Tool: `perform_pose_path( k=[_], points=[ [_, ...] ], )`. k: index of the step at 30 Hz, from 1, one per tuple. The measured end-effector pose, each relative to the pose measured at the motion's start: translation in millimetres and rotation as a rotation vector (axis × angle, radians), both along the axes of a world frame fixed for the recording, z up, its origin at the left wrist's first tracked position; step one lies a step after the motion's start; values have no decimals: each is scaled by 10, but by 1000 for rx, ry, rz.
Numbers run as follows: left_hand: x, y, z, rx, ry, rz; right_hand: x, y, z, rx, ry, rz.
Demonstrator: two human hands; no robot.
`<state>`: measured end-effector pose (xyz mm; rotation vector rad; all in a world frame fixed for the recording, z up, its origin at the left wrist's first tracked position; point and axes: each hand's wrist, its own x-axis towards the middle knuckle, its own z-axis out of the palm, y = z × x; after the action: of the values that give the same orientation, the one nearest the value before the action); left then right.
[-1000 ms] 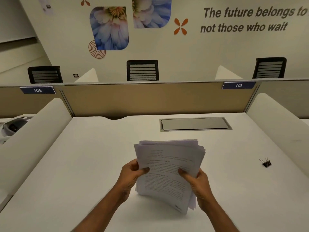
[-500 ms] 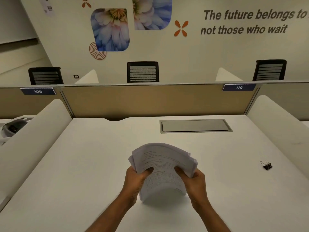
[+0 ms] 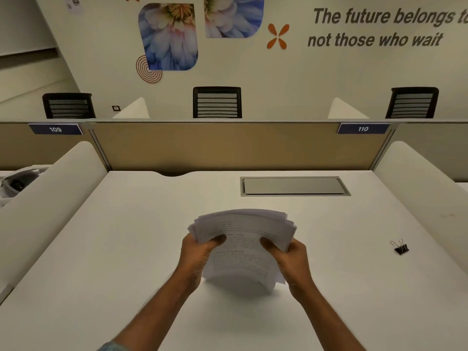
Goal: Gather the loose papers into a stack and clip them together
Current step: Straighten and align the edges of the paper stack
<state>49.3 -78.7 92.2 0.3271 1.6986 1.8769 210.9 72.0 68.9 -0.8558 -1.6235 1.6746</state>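
White laminate covers the counter (image 3: 126, 249), which is walled off by a tan partition (image 3: 228, 145) carrying number tags 109 and 110. A grey cable hatch (image 3: 293, 186) is set into the far side. Beyond the partition stand black mesh chairs (image 3: 217, 102) against a wall with flower prints and a slogan.

Held upright at the middle of the counter is the paper stack (image 3: 243, 249), its long axis running from the surface up and away, top edge fanned and bowed toward the partition. The left hand (image 3: 197, 254) and right hand (image 3: 291, 259) have their fingers closed on its side edges, thumbs across the printed front. A black binder clip (image 3: 401, 248) lies well apart to the right.
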Motion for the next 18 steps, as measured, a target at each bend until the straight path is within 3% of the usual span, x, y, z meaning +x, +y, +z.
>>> perform_pose_path(
  k=[5, 18],
  points=[
    [2, 34, 23, 42, 23, -29, -81, -25, 42, -63, 12, 45],
    [-371, -89, -64, -103, -30, -217, -195, -276, -72, -80, -96, -21]
  ],
)
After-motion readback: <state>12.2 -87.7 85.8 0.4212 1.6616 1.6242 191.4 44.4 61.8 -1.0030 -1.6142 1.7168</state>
